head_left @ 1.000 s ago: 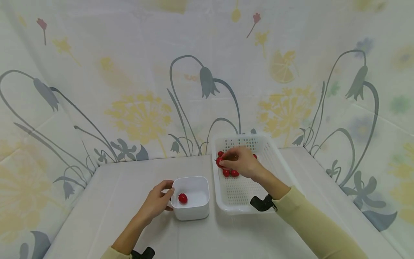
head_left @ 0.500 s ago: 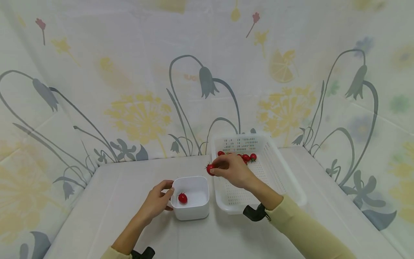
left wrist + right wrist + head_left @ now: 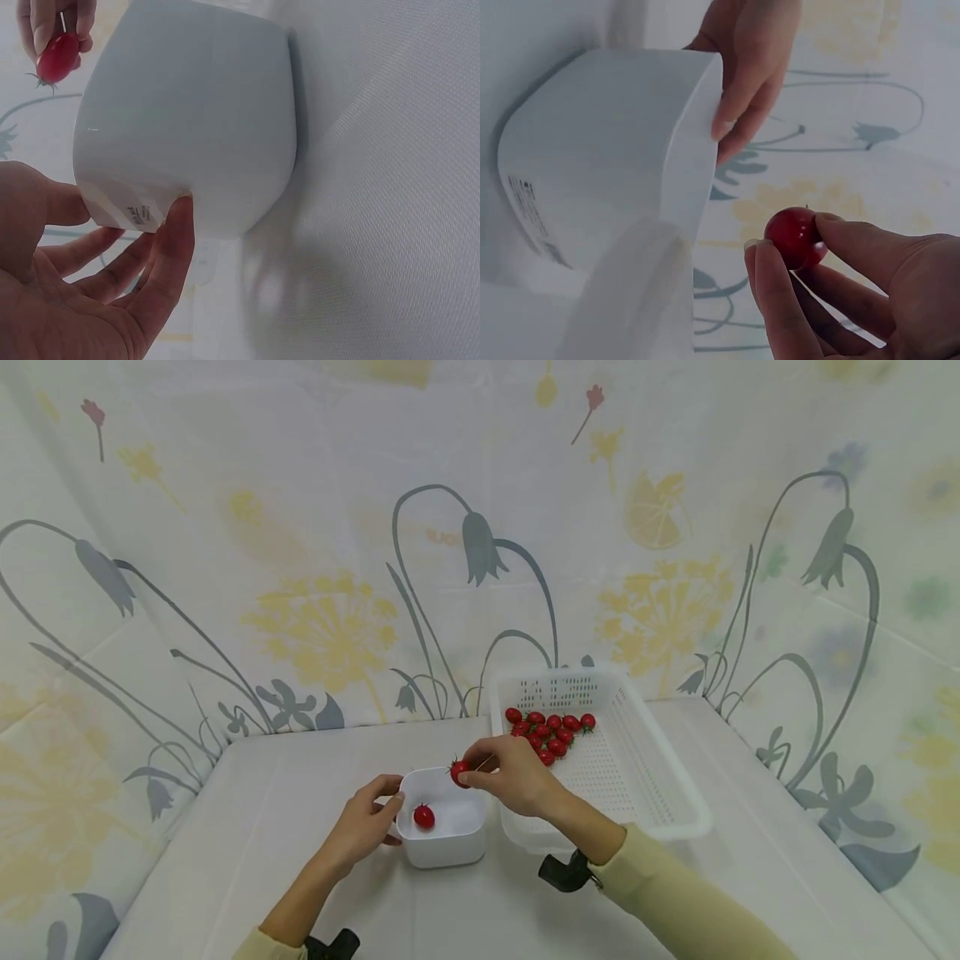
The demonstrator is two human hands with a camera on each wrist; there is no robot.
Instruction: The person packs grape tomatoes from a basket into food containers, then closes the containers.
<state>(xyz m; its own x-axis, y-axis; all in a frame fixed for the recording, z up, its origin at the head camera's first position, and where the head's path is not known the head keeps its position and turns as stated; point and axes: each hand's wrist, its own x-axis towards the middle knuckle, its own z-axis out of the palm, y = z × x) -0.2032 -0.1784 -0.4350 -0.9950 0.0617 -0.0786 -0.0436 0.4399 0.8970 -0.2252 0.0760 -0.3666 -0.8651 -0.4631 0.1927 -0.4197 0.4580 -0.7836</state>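
My right hand (image 3: 517,777) pinches a red cherry tomato (image 3: 459,772) with a green stem between thumb and fingertips. It is above the right back rim of a square white container (image 3: 447,852). The right wrist view shows the same tomato (image 3: 795,238) just off the container's open top. My left hand (image 3: 365,822) grips the container by its left side, thumb at the rim; the left wrist view has its fingers (image 3: 171,251) against the wall by a small printed label (image 3: 139,215). Inside the container lies one cherry tomato (image 3: 423,817).
A white perforated basket (image 3: 663,785) stands right of the container, its near left part behind the right hand. Several cherry tomatoes (image 3: 557,747) are grouped at its back left. A flower-patterned curtain (image 3: 480,527) rises behind the white table (image 3: 300,785).
My right hand has carried a cherry tomato from the basket leftward to above the container's rim, uncovering the tomatoes in the basket. The left hand and container have stayed in place.
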